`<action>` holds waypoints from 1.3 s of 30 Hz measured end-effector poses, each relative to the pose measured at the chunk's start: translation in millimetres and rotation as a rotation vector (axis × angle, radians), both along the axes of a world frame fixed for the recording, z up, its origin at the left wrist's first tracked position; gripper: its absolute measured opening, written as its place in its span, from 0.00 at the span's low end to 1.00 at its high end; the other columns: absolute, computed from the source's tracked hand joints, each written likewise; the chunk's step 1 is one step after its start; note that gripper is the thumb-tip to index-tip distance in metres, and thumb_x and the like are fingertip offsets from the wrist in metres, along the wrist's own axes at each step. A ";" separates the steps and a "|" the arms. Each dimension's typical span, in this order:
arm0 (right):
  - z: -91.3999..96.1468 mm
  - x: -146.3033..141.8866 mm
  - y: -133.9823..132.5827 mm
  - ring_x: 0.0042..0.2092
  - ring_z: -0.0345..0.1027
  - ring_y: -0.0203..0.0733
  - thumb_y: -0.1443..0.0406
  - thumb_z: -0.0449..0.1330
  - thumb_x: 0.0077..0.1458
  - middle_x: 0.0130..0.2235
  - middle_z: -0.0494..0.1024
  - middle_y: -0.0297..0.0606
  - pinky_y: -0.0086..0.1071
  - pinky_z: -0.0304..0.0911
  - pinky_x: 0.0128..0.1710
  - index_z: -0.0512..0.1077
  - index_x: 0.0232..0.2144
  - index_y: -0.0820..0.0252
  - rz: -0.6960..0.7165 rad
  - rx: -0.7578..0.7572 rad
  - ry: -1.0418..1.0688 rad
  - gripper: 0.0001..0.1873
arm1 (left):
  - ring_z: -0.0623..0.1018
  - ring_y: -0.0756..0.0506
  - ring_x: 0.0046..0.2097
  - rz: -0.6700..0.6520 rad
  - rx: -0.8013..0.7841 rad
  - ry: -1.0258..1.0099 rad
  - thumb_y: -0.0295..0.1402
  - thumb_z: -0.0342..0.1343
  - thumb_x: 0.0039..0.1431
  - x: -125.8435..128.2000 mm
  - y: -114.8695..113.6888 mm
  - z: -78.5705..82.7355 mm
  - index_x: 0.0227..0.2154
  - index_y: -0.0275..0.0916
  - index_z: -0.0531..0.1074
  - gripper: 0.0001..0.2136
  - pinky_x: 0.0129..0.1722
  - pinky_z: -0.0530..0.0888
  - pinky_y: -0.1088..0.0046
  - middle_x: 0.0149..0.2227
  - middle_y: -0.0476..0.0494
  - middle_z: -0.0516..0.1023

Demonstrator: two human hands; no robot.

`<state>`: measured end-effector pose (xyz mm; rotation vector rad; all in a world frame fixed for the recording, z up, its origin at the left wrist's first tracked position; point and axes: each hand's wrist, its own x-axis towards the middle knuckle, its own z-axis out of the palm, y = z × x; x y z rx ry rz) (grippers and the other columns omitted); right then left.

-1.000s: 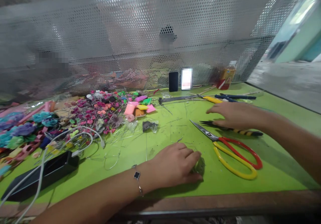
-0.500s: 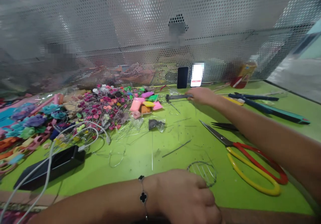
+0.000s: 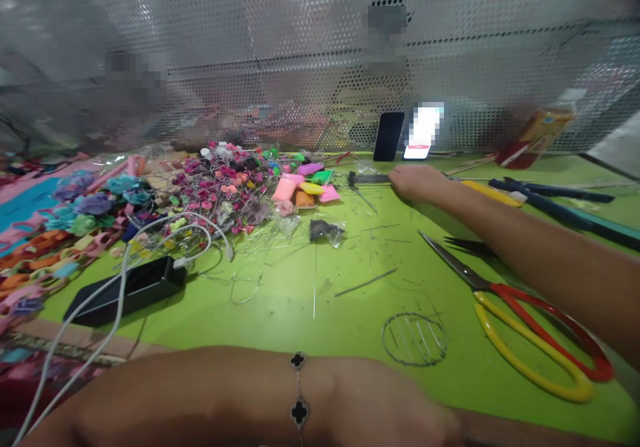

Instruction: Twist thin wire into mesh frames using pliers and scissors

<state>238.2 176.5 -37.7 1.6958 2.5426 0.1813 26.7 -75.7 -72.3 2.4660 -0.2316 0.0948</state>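
My right hand (image 3: 417, 184) reaches to the back of the green table, its fingers closed around the end of a bundle of dark wires (image 3: 373, 179). My left hand (image 3: 380, 400), with a clover bracelet (image 3: 299, 412) at the wrist, lies at the near edge; its fingers are blurred and mostly hidden. Just beyond it rests a round wire frame (image 3: 414, 339) with thin bars across. Scissors (image 3: 520, 327) with red and yellow handles lie to the right, under my right forearm's side. A single dark wire (image 3: 366, 282) lies in the middle.
Colourful clay packets (image 3: 289, 187) and many flower stems (image 3: 220, 190) crowd the left. A black box (image 3: 127, 290) with a white cable (image 3: 123, 280) lies in front. Two phones (image 3: 389, 137) lean against the mesh (image 3: 280, 47). A bottle (image 3: 540, 137) and pliers (image 3: 560, 207) are at right.
The camera view has shifted, moving the table things up and mostly rightward in the picture. My left hand has drawn back from the wire frame, which now shows whole. My right hand stays at the bundle.
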 end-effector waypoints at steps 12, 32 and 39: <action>34.3 5.2 -22.5 0.39 0.74 0.43 0.66 0.51 0.72 0.43 0.82 0.52 0.34 0.54 0.33 0.75 0.43 0.69 -0.016 0.174 -0.025 0.14 | 0.69 0.45 0.24 0.507 0.299 -0.144 0.31 0.54 0.68 -19.4 22.7 65.3 0.21 0.42 0.73 0.17 0.27 0.64 0.64 0.22 0.39 0.73; 42.0 -4.2 -57.5 0.41 0.79 0.57 0.63 0.52 0.67 0.46 0.85 0.54 0.41 0.66 0.37 0.70 0.61 0.65 -0.142 0.126 0.200 0.24 | 0.83 0.36 0.42 1.239 0.487 0.653 0.14 0.52 0.56 -73.5 100.2 93.6 0.42 0.34 0.78 0.16 0.37 0.74 0.67 0.38 0.31 0.83; 34.8 -78.6 -93.5 0.57 0.75 0.52 0.54 0.67 0.60 0.61 0.80 0.44 0.42 0.71 0.55 0.71 0.63 0.55 0.250 -0.012 0.373 0.31 | 0.82 0.34 0.44 1.293 0.449 0.574 0.19 0.55 0.59 -79.1 124.9 85.6 0.41 0.33 0.80 0.11 0.41 0.73 0.64 0.40 0.29 0.83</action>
